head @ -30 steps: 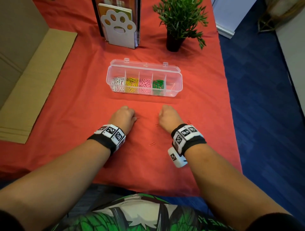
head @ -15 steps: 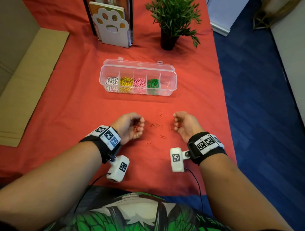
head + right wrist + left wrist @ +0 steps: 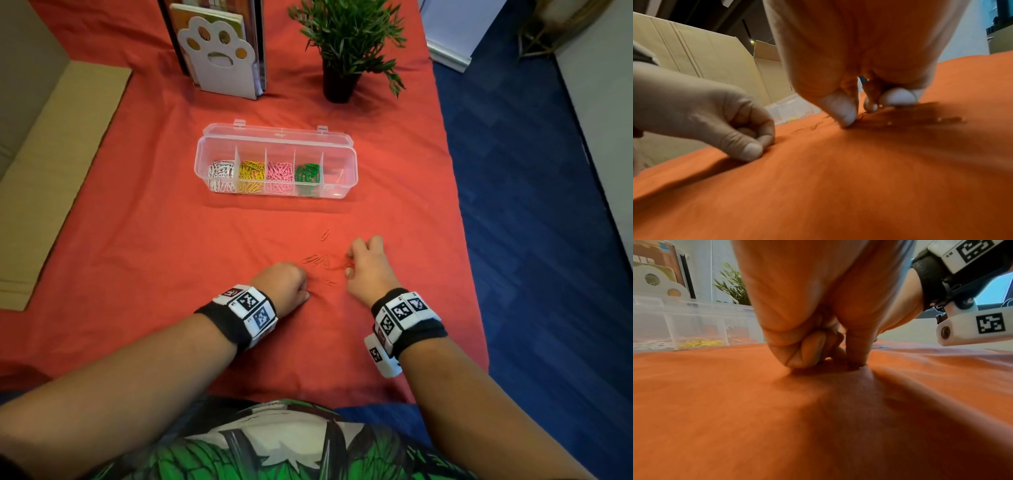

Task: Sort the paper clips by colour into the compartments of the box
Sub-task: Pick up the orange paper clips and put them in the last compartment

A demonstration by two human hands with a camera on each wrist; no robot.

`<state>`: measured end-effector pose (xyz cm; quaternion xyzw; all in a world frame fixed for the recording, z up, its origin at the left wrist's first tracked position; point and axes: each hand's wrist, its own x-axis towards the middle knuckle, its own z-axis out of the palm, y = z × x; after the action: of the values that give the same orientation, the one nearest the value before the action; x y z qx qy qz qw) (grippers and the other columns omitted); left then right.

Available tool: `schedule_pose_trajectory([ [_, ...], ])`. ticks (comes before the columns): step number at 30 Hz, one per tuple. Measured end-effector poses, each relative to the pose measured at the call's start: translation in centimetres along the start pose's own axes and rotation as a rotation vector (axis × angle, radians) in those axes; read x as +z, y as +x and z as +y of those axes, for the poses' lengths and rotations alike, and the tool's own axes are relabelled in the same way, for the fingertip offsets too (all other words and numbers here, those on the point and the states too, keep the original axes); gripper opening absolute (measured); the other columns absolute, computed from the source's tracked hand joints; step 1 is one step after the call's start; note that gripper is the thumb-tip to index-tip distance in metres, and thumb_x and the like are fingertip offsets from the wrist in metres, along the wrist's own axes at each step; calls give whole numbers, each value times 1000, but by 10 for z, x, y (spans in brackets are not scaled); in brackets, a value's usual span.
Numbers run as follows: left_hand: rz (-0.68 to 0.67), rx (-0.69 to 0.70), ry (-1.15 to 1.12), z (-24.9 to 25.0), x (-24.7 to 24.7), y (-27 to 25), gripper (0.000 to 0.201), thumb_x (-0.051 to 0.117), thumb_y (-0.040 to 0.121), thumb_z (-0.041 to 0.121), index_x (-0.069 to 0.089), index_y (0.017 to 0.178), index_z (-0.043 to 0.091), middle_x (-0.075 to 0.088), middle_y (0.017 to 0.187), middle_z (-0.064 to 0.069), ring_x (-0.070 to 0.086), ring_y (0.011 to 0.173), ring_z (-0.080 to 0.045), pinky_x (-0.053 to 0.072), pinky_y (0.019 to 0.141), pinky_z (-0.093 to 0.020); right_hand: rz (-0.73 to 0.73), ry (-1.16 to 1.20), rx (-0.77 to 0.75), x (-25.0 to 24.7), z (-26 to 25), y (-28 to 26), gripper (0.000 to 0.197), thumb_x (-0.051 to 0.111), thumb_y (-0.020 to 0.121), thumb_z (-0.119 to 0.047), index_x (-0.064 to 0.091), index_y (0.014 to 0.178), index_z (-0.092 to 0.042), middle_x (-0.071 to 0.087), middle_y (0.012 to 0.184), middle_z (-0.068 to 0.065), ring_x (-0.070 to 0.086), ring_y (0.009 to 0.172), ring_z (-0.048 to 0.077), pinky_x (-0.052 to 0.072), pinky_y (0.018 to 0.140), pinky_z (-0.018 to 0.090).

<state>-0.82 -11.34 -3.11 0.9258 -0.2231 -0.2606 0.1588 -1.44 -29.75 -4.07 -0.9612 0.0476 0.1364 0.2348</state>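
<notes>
While four compartments of clear box [image 3: 346, 161] already hold sorted clips, job reads as mostly done. From the left end: white clips [image 3: 221, 173], yellow clips [image 3: 251, 174], pink clips [image 3: 280, 174], green clips [image 3: 307, 174]. Fifth compartment, far right end, near empty: maybe one or two reddish clips [image 3: 339, 174] inside, too faint to be sure. Lid open, hinged back.

Left to do: red clips [image 3: 317, 259] loose on red cloth [image 3: 137, 240], near side of box, well apart from it. Small cluster between both hands, one stray [image 3: 324, 235] a bit farther toward box, another [image 3: 330, 283] nearer the body. Hard to count, colour blends w/ cloth.

Left hand [image 3: 286, 284]: fingers curled under, thumb tip pressed on cloth; whether a clip is held, cannot tell, nothing visible in left wrist view. Right hand [image 3: 366, 265]: thumb and fingers pinching down at cloth, red wire right at the tips [image 3: 861, 116]; looks like pinching a clip, but blur leaves it unsure.

Est. stage: last colour, gathering phase. Remaining: pick up every red, carry to the right-end compartment. Risk: missing a clip against same-colour cloth.
</notes>
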Motion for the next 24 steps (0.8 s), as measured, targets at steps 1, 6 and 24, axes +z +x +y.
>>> schedule_pose_trajectory([
  [1, -5, 2, 9, 0, 1, 0, 19, 55, 86, 31, 62, 87, 13, 63, 103, -10, 58, 99, -27, 44, 83, -30, 7, -27, -19, 2, 0, 0, 22, 55, 80, -6, 50, 102, -6, 39, 111, 15, 55, 89, 33, 50, 88, 42],
  [6, 3, -14, 29, 0, 3, -5, 24, 56, 86, 35, 58, 93, 12, 57, 107, -12, 57, 100, -29, 45, 85, -34, 20, -174, -67, 2, -3, 1, 17, 47, 84, -2, 49, 101, -4, 45, 108, 17, 56, 88, 38, 51, 76, 44],
  [24, -192, -467, -1678, 3, -33, -5, 22, 35, 77, 18, 50, 63, 14, 48, 54, 0, 43, 45, -12, 38, 44, -18, -104, 1699, 783, -43, 7, 8, 24, 42, 91, -12, 54, 72, -5, 47, 64, 5, 45, 55, 11, 45, 39, 16],
])
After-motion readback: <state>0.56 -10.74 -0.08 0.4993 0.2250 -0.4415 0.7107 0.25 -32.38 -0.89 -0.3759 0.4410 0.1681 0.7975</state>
